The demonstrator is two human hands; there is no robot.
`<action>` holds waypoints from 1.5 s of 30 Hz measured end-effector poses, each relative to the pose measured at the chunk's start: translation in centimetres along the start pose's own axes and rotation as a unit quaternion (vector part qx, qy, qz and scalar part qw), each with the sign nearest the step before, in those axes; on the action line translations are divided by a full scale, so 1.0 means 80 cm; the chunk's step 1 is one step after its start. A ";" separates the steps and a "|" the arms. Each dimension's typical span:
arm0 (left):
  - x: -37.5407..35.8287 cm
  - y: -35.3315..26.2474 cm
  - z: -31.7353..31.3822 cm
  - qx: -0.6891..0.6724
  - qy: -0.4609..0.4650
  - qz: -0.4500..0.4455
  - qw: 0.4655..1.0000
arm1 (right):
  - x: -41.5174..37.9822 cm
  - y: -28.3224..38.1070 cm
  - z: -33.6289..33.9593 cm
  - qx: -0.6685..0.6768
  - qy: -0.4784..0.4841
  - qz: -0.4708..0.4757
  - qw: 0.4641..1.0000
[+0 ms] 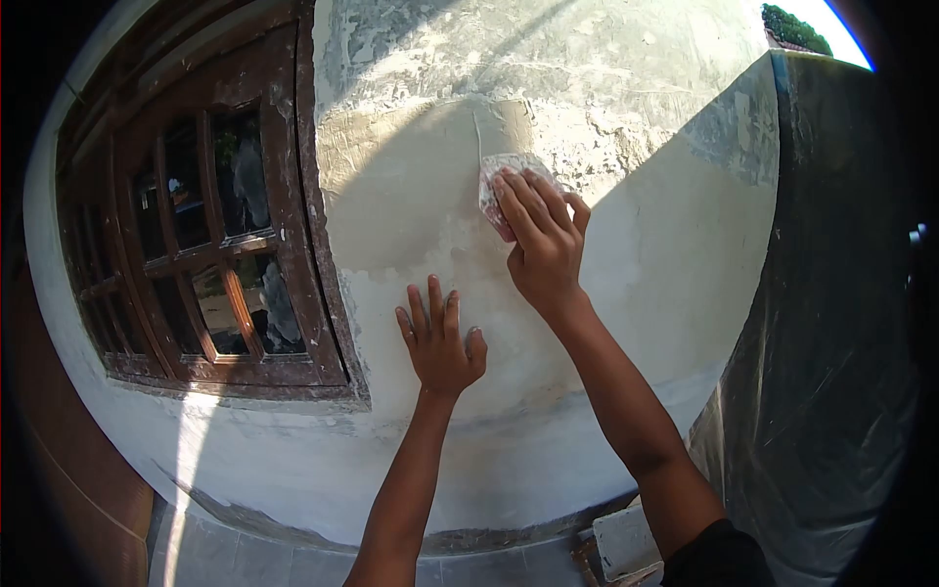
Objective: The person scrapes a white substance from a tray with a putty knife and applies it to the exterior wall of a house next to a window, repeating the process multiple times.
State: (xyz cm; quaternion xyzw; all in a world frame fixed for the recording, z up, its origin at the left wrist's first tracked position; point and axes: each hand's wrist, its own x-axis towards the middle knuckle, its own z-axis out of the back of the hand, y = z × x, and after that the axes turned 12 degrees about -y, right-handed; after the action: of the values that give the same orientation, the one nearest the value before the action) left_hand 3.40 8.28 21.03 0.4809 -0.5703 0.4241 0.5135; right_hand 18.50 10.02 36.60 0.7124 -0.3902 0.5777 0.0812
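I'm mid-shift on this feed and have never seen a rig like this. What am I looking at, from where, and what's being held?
There is no machine: these are one person's bare hands, seen by a single camera worn on the head, looking forward and down.

The surface is an upright wall, mostly smooth and pale, with a rough patch in sunlight near the top. The right hand presses a flat, smeared pad to it; I can't tell what the pad is made of. The left hand holds nothing, its fingers spread at the wall.

To the left is a brown wooden window; to the right, dark sheeting.
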 end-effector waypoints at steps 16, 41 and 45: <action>-0.001 0.000 0.000 0.003 -0.007 -0.006 1.000 | 0.004 -0.019 0.020 -0.006 -0.004 -0.010 1.000; -0.002 0.001 0.001 0.013 0.009 0.003 1.000 | -0.064 0.002 -0.007 -0.030 0.059 -0.001 0.998; -0.003 -0.004 -0.001 0.007 -0.016 0.008 1.000 | -0.116 0.016 0.061 -0.013 0.111 -0.019 0.994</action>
State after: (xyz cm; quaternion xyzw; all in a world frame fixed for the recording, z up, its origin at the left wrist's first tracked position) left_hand 3.72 8.33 20.83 0.4867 -0.5793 0.4247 0.4971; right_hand 21.10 10.67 26.39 0.6503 -0.3727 0.6463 0.1435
